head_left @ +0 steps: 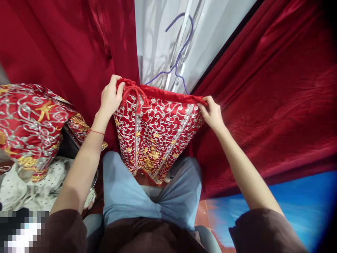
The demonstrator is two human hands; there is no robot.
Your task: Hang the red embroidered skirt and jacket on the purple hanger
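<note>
A red skirt (158, 130) with silver and gold embroidery hangs in front of my knees, its red waistband stretched between my hands. My left hand (112, 94) pinches the waistband's left end, beside a tied red drawstring (137, 92). At the opposite end, my right hand (212, 111) grips the band between thumb and fingers. A purple hanger (176, 66) rises from behind the waistband, its hook pointing up and left. The hanger's lower part is hidden by the skirt.
To the left lies a matching red embroidered garment (31, 119), above a white polka-dot cloth (21, 189). Dark red curtains (276, 105) hang on both sides of a white panel (155, 35). A blue surface (305, 203) shows at the lower right.
</note>
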